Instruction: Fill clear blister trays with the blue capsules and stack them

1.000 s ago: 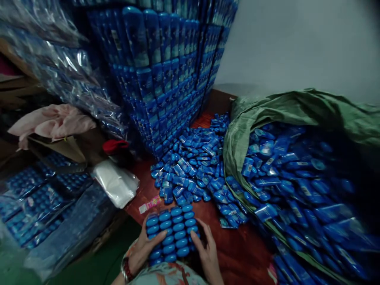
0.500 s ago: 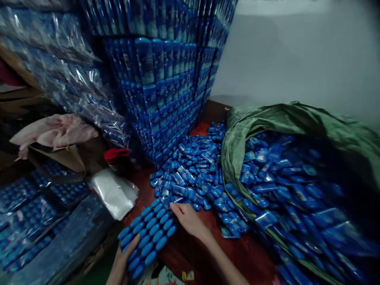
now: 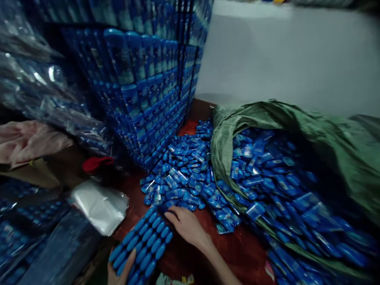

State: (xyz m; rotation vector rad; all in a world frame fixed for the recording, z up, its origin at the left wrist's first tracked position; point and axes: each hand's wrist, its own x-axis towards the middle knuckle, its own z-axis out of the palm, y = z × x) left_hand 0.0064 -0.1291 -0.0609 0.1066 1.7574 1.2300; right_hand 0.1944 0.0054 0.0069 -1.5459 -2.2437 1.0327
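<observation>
My left hand is closed on the near left side of a block of blue bottles, its thumb lying over the rounded oval ends. The bottles sit side by side in tight rows, ends facing up. At the block's far right corner is my right hand, fingers bent and pinched on a dark blue bottle that is blurred and partly covered. Just beyond, loose blue bottles lie heaped on a reddish-brown surface.
A big green sack lies open at right, spilling more blue bottles. Tall stacked bottle rows rise behind. To the left are clear plastic bags, a red item, pink cloth and plastic-wrapped bottle packs.
The view has swung right and closer, so things sit further left. My right hand has shifted slightly at the block's corner, its fingers more bent. My left hand still holds the block.
</observation>
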